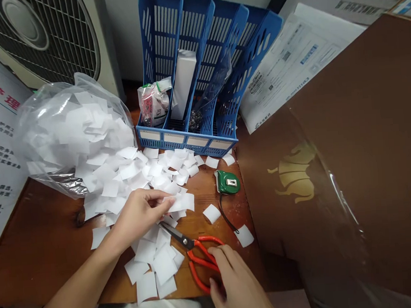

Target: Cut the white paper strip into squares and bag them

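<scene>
My left hand (pixel 143 213) is closed in a pinch on a small white paper strip (pixel 182 202), above the pile of cut paper pieces (pixel 133 172). Just below and to the right lie scissors (pixel 193 247) with red handles and dark blades, the tips pointing up and left toward the left hand. My right hand (pixel 237 282) has its fingers curled at the red handle loops, with the thumb by the lower loop. The blades look nearly closed, with no paper visible between them. More white pieces (pixel 154 264) are spread along the table's near edge.
A clear plastic bag (pixel 26 132) full of paper pieces leans at the left by a fan (pixel 45 38). Behind stands a blue file rack (pixel 187 139) holding a white box (pixel 183 85). A green tape measure (pixel 228 182) lies near the brown carton (pixel 347 140) at right.
</scene>
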